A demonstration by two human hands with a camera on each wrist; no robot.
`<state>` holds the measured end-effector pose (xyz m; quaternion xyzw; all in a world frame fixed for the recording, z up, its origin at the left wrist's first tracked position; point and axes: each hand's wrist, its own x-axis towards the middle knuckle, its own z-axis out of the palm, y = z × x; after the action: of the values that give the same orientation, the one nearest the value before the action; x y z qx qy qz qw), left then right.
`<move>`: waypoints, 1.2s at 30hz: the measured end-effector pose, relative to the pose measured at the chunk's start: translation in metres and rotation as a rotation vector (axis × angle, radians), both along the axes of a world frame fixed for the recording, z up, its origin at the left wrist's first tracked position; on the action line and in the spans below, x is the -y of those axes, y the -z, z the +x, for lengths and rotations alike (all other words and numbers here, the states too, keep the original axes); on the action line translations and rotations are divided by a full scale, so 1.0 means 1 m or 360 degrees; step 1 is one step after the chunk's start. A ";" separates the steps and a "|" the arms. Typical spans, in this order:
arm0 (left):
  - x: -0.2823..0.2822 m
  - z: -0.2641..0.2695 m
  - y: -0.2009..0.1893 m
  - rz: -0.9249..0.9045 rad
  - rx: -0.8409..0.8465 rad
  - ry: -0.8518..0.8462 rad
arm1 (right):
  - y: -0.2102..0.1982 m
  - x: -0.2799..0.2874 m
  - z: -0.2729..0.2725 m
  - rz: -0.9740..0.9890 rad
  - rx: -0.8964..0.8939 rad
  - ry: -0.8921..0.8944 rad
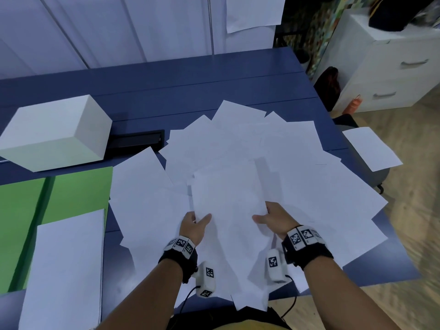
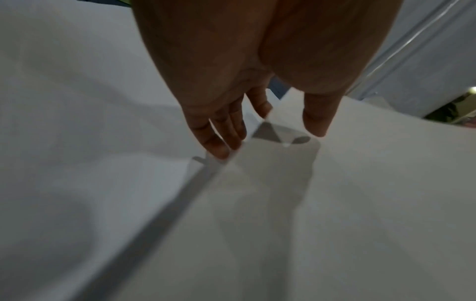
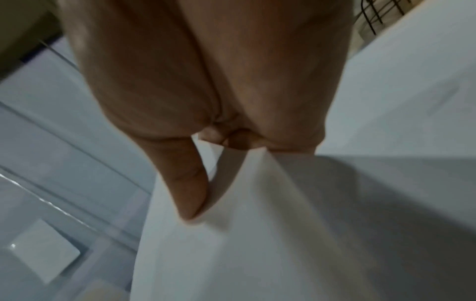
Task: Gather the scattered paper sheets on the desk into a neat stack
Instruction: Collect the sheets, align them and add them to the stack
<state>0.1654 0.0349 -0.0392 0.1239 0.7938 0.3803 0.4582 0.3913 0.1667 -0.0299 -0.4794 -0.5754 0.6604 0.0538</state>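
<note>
White paper sheets (image 1: 297, 158) lie fanned and overlapping across the right half of the blue desk (image 1: 190, 91). Both hands hold one bundle of sheets (image 1: 228, 198) by its side edges, near the desk's front. My left hand (image 1: 201, 219) pinches the left edge, thumb on top and fingers underneath. In the left wrist view the left hand (image 2: 270, 142) has its thumb (image 2: 319, 122) on the sheet and its fingers (image 2: 219, 142) at the edge. My right hand (image 1: 262, 214) pinches the right edge; in the right wrist view the right hand (image 3: 211, 179) has its thumb on top and curled fingers below.
A white box (image 1: 54, 132) stands at the back left beside a black slot (image 1: 138, 141). Green folders (image 1: 71, 191) lie at the left with a squared pile of paper (image 1: 66, 270) on them. One sheet (image 1: 371, 148) rests on a seat off the desk's right edge. A white drawer cabinet (image 1: 385, 67) stands beyond.
</note>
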 end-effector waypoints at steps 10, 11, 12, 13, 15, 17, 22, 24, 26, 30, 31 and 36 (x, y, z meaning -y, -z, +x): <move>-0.021 0.023 -0.027 0.0261 0.0688 -0.0014 | -0.072 -0.027 0.033 -0.0256 -0.0463 0.0053; -0.023 0.025 -0.028 0.0304 0.0746 0.0008 | -0.068 -0.028 0.032 -0.0292 -0.0479 0.0080; -0.024 0.025 -0.029 0.0363 0.0752 0.0015 | -0.061 -0.028 0.030 -0.0331 -0.0471 0.0107; -0.024 0.022 -0.030 0.0395 0.0739 0.0002 | -0.052 -0.028 0.028 -0.0364 -0.0443 0.0123; -0.025 0.014 -0.030 0.0377 0.0662 -0.0085 | -0.029 -0.026 0.024 -0.0398 -0.0340 0.0120; -0.022 0.004 -0.029 0.0277 0.0548 -0.0131 | -0.005 -0.022 0.018 -0.0443 -0.0233 0.0096; 0.006 -0.027 -0.020 0.0284 0.0260 -0.0191 | 0.027 -0.004 -0.014 -0.0363 0.0084 0.0030; 0.020 -0.041 -0.013 0.0277 0.0198 -0.0240 | 0.033 -0.007 -0.027 -0.0058 0.0292 0.0209; 0.034 -0.053 -0.006 0.0247 0.0190 -0.0273 | 0.036 -0.017 -0.038 0.0350 0.0608 0.0349; 0.050 -0.061 -0.001 0.0269 0.0184 -0.0329 | 0.040 -0.043 -0.060 0.0481 0.0896 0.0387; 0.052 -0.061 -0.001 0.0285 0.0186 -0.0335 | 0.041 -0.049 -0.066 0.0512 0.0967 0.0351; 0.058 -0.057 0.000 0.0332 0.0245 -0.0336 | 0.047 -0.063 -0.092 0.0591 0.1272 0.0217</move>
<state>0.1085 -0.0232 -0.0392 0.0574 0.7212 0.5150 0.4597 0.2990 0.2294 -0.0767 -0.7160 -0.6270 0.3037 -0.0442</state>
